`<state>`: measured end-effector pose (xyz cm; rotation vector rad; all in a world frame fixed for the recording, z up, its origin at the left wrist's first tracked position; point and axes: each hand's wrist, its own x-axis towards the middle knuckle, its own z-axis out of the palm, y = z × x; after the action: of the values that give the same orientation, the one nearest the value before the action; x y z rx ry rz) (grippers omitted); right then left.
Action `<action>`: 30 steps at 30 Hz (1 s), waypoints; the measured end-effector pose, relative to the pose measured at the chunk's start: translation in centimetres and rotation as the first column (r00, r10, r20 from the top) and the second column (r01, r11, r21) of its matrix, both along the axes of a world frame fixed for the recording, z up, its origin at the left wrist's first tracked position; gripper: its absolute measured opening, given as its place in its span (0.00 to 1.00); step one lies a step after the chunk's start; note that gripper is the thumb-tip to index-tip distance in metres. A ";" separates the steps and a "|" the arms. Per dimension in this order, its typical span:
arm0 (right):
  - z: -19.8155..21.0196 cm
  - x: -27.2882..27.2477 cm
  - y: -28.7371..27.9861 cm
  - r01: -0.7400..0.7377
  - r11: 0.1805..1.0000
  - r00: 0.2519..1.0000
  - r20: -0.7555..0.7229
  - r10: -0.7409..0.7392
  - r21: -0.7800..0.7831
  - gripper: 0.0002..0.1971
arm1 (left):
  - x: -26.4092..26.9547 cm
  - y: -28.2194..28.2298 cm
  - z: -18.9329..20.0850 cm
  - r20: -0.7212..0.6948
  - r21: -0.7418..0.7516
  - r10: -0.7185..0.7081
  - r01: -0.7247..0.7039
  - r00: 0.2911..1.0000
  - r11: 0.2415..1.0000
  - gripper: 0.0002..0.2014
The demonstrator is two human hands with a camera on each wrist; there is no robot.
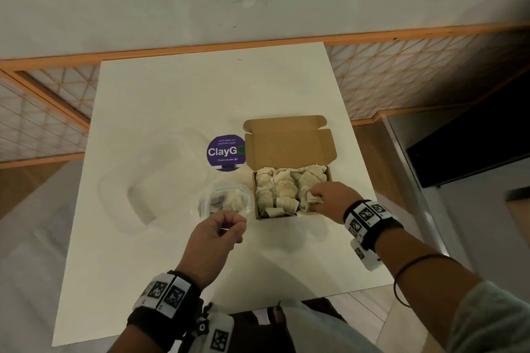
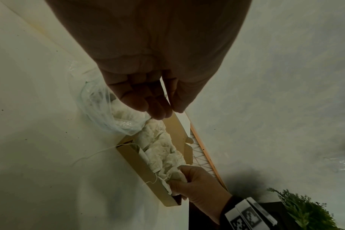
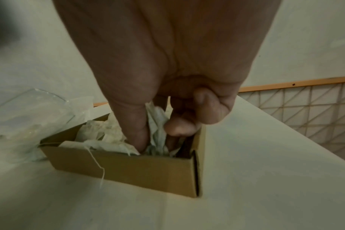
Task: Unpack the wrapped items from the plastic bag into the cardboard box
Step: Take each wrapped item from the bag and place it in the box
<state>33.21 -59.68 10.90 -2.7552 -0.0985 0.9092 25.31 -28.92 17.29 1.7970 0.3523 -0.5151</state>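
Note:
An open cardboard box sits right of centre on the white table, packed with several pale paper-wrapped items. My right hand reaches into the box's near right corner. In the right wrist view, that right hand has its thumb and fingers curled round one wrapped item inside the box. A clear plastic bag lies just left of the box with a few items still inside. My left hand pinches the bag's near rim, fingers curled. The left wrist view shows the bag against the box.
A purple round ClayGo sticker lies behind the bag. A faint clear plastic tray shape sits to the left. Loose thread trails from the box. An orange-framed lattice rail runs behind the table, and a green plant stands to the right.

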 end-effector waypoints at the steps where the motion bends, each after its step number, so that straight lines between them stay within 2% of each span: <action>1: 0.2 0.2 0.2 -0.023 0.999 1.000 -0.010 0.023 -0.027 0.08 | 0.0 0.0 0.0 0.000 0.001 0.000 0.000 1.000 1.000 0.03; 5: 0.4 1.3 1.4 -0.101 0.984 0.992 -0.085 0.089 -0.149 0.11 | 0.0 0.3 0.0 -0.006 0.001 0.004 -0.004 1.000 1.000 0.04; 8: 0.3 1.7 2.3 -0.124 0.947 0.991 -0.089 0.102 -0.295 0.10 | 0.1 0.5 -0.1 -0.009 0.004 -0.003 0.003 1.000 1.000 0.03; 14: 0.6 1.9 2.4 -0.054 0.954 0.997 -0.069 0.035 -0.296 0.06 | 0.2 0.8 -0.2 -0.004 0.015 -0.010 0.010 1.000 1.000 0.03; 19: 3.6 1.7 2.9 0.012 0.992 1.000 0.012 -0.010 -0.125 0.09 | 0.3 1.6 -0.2 0.077 0.082 0.004 -0.010 0.997 0.997 0.04; 23: 6.7 0.6 6.2 0.026 0.994 0.991 0.125 -0.039 0.103 0.10 | -0.2 3.3 -0.8 0.268 0.382 -0.058 -0.051 0.962 0.923 0.07; 25: 7.5 -0.3 9.1 -0.044 0.974 0.990 0.144 0.012 0.224 0.10 | -0.4 4.0 -1.9 0.286 0.492 -0.109 -0.048 0.952 0.869 0.10; 27: 6.9 -1.3 12.3 -0.163 0.936 0.981 0.148 0.121 0.312 0.12 | -0.5 4.5 -3.0 0.231 0.547 -0.148 -0.003 0.962 0.837 0.11; 30: 4.3 -2.0 17.0 -0.341 0.895 0.939 0.146 0.310 0.287 0.15 | -0.2 4.9 -4.2 0.122 0.485 -0.172 0.093 0.977 0.870 0.15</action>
<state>31.26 -42.71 15.16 -2.5236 -0.6808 0.7552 25.11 -24.06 13.11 2.3426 0.2554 -0.3928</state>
